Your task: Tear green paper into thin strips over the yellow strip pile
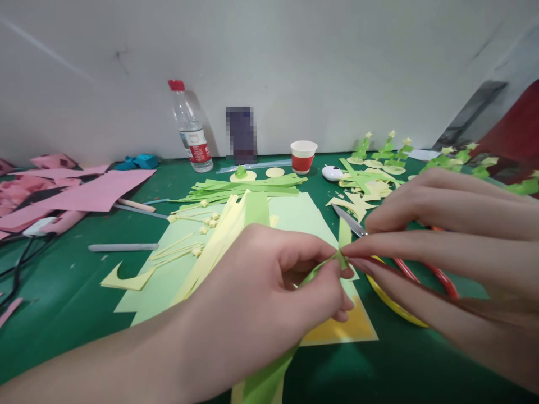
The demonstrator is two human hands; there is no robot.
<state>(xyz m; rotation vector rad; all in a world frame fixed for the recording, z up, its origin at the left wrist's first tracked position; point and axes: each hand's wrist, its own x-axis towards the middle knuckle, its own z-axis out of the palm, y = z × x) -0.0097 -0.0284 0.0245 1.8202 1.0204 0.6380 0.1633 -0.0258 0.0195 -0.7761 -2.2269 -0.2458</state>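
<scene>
The green paper strip (344, 229) is narrow, matte and bright, creased or folded over where the fingertips meet, with a short flat end standing above the crease. It sits at the fingertips of the left hand (269, 275), pinched between thumb and forefinger, one length running back toward the palm. The right hand (458, 210) grips the crease from the other side, above the right edge of the pale-green sheets (290, 216), well apart from the surface's (63, 297) far edge.
</scene>
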